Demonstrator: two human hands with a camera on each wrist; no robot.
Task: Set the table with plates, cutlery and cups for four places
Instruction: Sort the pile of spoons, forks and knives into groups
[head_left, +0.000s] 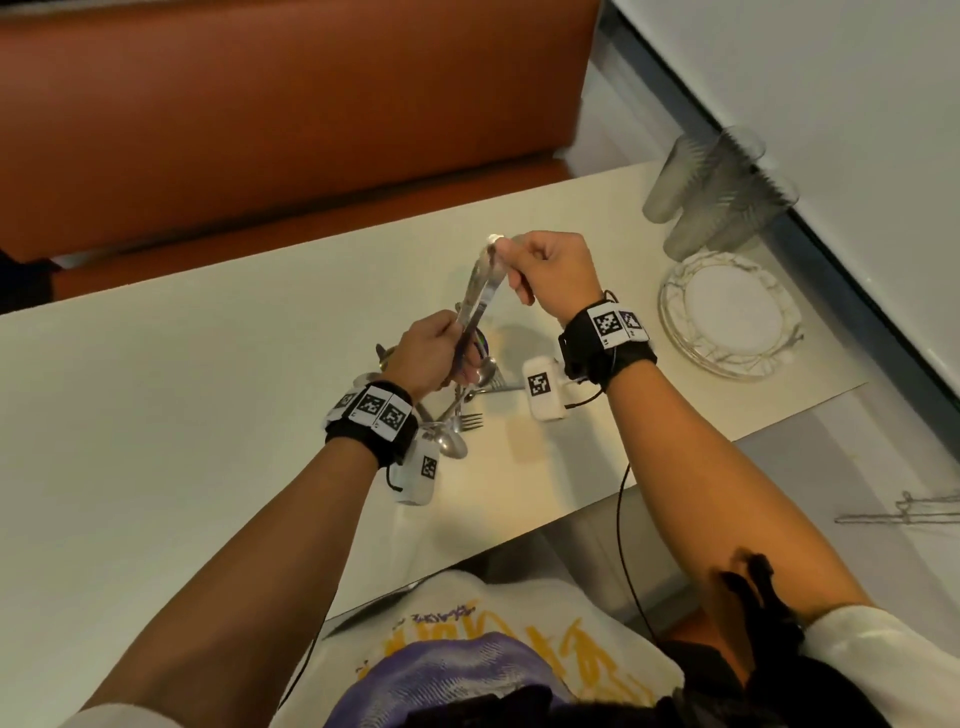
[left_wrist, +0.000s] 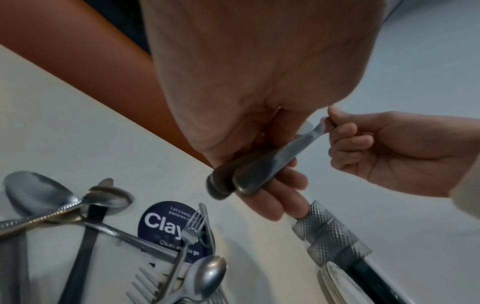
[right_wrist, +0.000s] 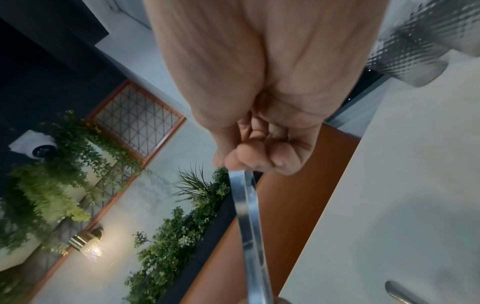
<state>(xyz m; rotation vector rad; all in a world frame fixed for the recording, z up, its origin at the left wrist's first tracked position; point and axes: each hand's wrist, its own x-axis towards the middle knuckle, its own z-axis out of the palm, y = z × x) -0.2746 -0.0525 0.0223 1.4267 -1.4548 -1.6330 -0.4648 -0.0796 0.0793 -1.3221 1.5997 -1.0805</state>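
Observation:
Above the cream table (head_left: 208, 395), my left hand (head_left: 441, 348) grips the handles of a small bundle of steel cutlery (head_left: 480, 291). My right hand (head_left: 511, 257) pinches the upper end of one piece in that bundle. In the left wrist view two handles (left_wrist: 249, 174) stick out below my left hand's fingers (left_wrist: 280, 195), and the right hand (left_wrist: 337, 131) pinches a thin neck. In the right wrist view a shiny strip of cutlery (right_wrist: 250, 226) runs down from the curled fingers (right_wrist: 259, 156). Loose spoons and forks (head_left: 457, 421) lie in a pile under my left wrist.
Textured clear cups (head_left: 717, 197) are grouped at the table's far right, with a stack of gold-rimmed plates (head_left: 675, 322) in front of them. An orange bench (head_left: 260, 130) runs along the far side. A round blue sticker (left_wrist: 161, 222) lies under the cutlery pile.

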